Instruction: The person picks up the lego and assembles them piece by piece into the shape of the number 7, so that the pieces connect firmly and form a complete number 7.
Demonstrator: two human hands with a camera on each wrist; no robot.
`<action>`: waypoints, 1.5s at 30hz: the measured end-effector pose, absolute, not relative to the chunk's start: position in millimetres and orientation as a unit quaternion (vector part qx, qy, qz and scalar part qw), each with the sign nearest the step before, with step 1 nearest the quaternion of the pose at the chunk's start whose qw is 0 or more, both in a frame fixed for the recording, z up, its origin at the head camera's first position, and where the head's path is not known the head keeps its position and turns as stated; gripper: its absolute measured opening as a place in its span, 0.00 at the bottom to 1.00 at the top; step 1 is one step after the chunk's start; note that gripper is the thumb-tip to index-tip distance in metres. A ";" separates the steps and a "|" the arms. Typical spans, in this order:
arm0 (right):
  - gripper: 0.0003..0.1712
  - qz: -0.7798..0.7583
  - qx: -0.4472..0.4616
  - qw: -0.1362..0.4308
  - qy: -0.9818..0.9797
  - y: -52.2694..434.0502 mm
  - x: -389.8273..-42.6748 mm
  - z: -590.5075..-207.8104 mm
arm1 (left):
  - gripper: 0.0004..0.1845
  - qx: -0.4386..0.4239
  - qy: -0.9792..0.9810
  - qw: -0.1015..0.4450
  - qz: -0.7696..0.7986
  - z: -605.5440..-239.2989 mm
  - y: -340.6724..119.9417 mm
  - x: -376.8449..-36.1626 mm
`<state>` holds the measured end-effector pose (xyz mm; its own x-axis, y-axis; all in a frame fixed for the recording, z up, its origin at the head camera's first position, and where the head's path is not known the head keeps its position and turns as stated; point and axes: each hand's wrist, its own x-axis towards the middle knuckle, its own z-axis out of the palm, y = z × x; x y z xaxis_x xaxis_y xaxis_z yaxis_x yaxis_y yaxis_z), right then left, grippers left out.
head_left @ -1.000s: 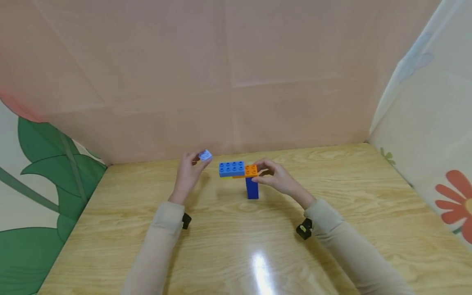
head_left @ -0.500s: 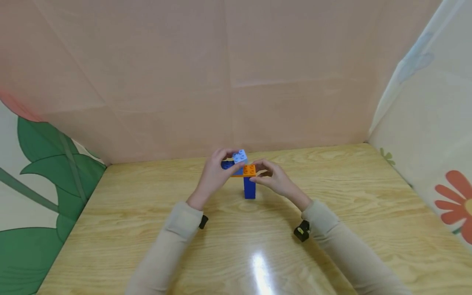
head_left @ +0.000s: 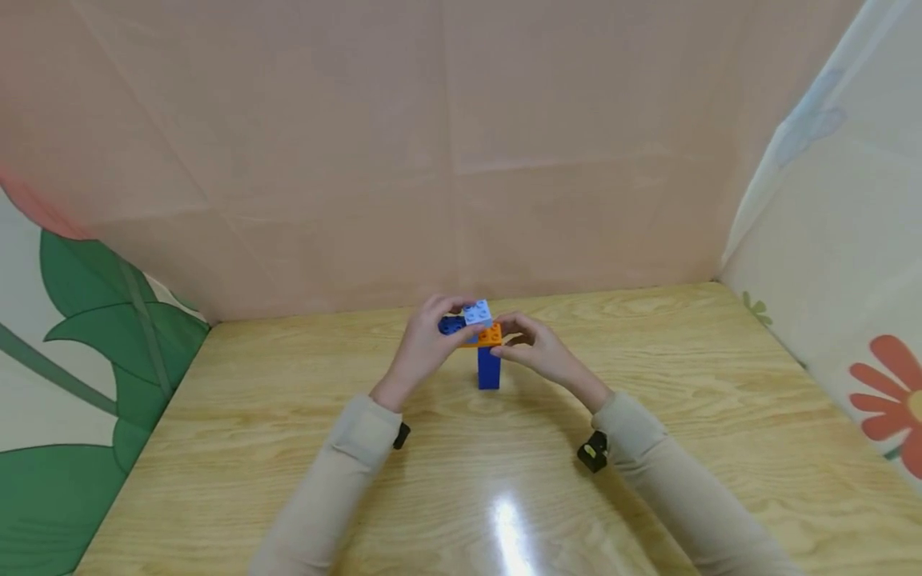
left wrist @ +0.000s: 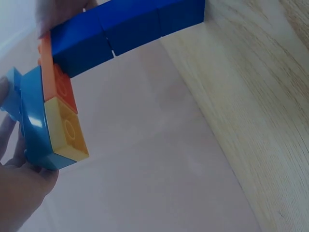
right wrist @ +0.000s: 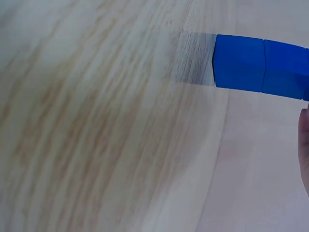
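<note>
My left hand [head_left: 423, 346] pinches a light blue toy building brick [head_left: 478, 314] between thumb and fingers. That brick sits tilted against the top of a longer blue brick [left wrist: 36, 123] in the left wrist view. Beneath the longer brick are an orange brick [left wrist: 64, 89] and a yellow brick [left wrist: 67, 130], side by side. A dark blue tower [head_left: 489, 370] of stacked bricks stands on the table and carries the orange brick on its top. With thumb and fingers, my right hand [head_left: 542, 347] grips the orange brick's right end. In the right wrist view only its fingertip edge shows.
The wooden table [head_left: 648, 384] runs back to a pinkish cloth wall [head_left: 446, 160]. Side panels with a green leaf print [head_left: 94, 304] and a red flower print [head_left: 896, 384] stand left and right. Small black devices [head_left: 594, 453] hang at both wrists.
My left hand has carried the light blue brick rightward and down onto the longer blue brick by the orange one. The right hand keeps its grip, and the tower has barely shifted.
</note>
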<state>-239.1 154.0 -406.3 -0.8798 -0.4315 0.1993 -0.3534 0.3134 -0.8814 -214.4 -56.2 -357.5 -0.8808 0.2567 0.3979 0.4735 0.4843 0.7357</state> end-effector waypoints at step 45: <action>0.23 -0.585 -0.212 -0.056 0.781 152.9 -233.5 -391.2 | 0.26 -0.150 -0.876 0.038 -0.457 -364.8 -74.8 -220.4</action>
<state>-233.5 152.9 -391.2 -0.9034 -0.2659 0.3365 -0.3976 0.2252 -0.8895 -220.4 -74.8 -364.8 -0.9520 0.2282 0.2039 0.2979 0.5379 0.7887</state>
